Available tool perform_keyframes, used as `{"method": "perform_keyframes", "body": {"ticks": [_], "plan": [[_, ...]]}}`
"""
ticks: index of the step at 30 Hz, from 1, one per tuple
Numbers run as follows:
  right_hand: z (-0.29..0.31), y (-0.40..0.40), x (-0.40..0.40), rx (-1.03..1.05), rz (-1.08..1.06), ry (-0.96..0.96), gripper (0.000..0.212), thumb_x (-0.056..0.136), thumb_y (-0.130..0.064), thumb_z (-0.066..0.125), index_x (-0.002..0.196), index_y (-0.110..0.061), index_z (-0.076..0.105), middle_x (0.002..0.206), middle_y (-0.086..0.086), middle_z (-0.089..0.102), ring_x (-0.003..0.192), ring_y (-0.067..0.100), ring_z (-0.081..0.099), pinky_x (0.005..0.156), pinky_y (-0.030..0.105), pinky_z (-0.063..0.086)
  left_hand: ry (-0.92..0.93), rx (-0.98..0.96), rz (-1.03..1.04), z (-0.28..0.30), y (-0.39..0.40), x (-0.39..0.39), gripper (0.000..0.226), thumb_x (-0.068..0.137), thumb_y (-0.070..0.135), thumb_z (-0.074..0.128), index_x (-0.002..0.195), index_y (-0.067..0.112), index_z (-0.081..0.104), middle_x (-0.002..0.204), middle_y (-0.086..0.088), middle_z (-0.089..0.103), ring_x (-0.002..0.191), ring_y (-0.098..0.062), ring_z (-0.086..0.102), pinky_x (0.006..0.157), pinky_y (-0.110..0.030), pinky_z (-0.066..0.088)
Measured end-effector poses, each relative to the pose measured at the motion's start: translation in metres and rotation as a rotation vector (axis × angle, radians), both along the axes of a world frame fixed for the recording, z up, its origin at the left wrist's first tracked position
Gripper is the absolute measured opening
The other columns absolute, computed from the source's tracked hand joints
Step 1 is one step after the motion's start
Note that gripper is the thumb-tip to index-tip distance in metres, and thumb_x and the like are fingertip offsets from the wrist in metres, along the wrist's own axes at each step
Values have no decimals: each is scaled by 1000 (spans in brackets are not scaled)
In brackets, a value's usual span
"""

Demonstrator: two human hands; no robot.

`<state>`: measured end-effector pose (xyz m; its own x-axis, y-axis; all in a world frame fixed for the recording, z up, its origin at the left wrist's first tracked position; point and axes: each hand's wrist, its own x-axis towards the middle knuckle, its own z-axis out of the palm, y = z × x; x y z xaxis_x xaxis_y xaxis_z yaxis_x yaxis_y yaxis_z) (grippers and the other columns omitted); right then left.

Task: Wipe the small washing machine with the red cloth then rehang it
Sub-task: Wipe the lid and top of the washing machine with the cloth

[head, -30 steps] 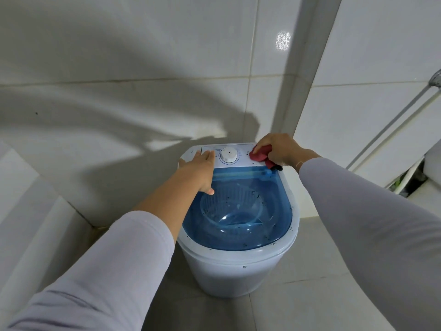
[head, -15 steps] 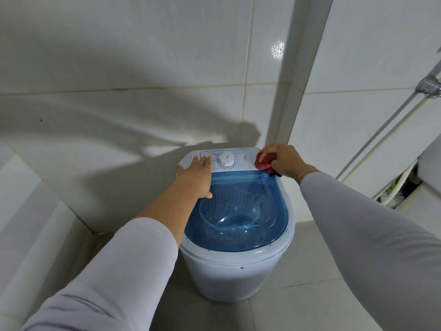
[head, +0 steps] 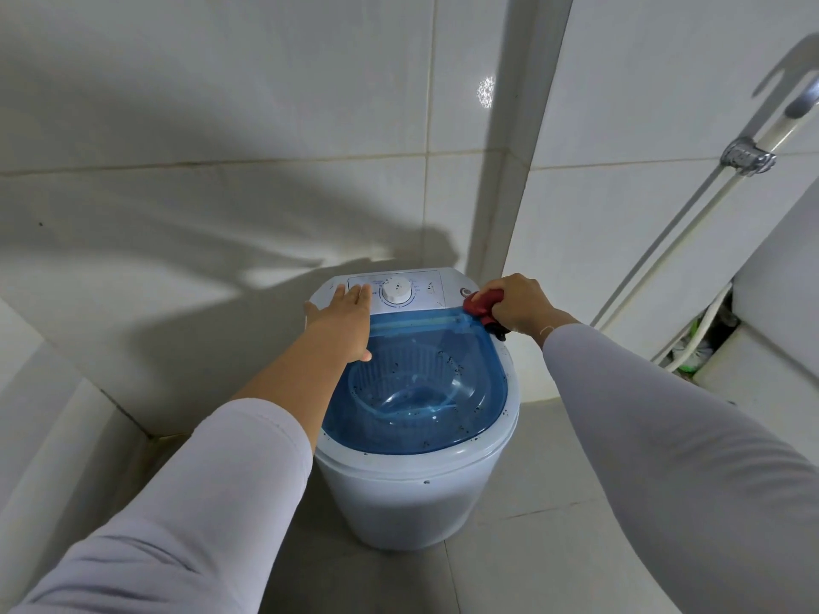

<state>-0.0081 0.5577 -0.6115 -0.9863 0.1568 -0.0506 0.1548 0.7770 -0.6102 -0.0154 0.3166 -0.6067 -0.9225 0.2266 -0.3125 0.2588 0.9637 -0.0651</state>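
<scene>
The grey tiled floor (head: 509, 582) carried the small white washing machine (head: 412, 502), which stood upright on it. The machine stood near the tiled wall corner

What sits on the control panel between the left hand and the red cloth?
In the head view, a white dial on the panel, between left hand and red cloth.

The small washing machine (head: 412, 494) has a white plastic body with a smooth, faintly matt look, speckled with dark spots. Its lid (head: 425, 378) is translucent blue plastic, glossy. The red cloth (head: 481, 303) looks soft and matt. The wall tiles (head: 221, 104) are glossy white ceramic; the floor tiles (head: 532, 565) are duller grey. At far right a pipe clamp (head: 746, 156) is shiny metal. The sleeves (head: 691, 471) are smooth pale fabric.
</scene>
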Motion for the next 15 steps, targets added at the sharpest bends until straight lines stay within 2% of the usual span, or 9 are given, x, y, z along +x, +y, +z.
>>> {"method": "perform_keyframes", "body": {"ticks": [5,9,15], "plan": [[0,2,11,-84,-26,-34,23,83,-3,61,98,-14,74,108,10,70,86,16,57,66,17,47,25,34,27,-2,-1,6,103,88,30,65,151,12,-13,162,-3,-8,149,-23,-7,116,-58,13],[-1,4,24,-144,-63,-61,19,81,-7,66,96,-13,76,102,9,72,74,11,59,59,13,47,81,66,53,-4,-2,11,103,87,30,66,151,11,-13,162,-2,-9,149,-22,-9,116,-58,11],[-5,4,47,-147,-84,-67,13,83,-12,67,93,-13,75,99,8,73,73,11,60,62,16,47,184,114,105,-6,-3,20,105,85,34,68,151,10,-10,161,-2,-5,149,-22,-7,116,-56,15]]}}
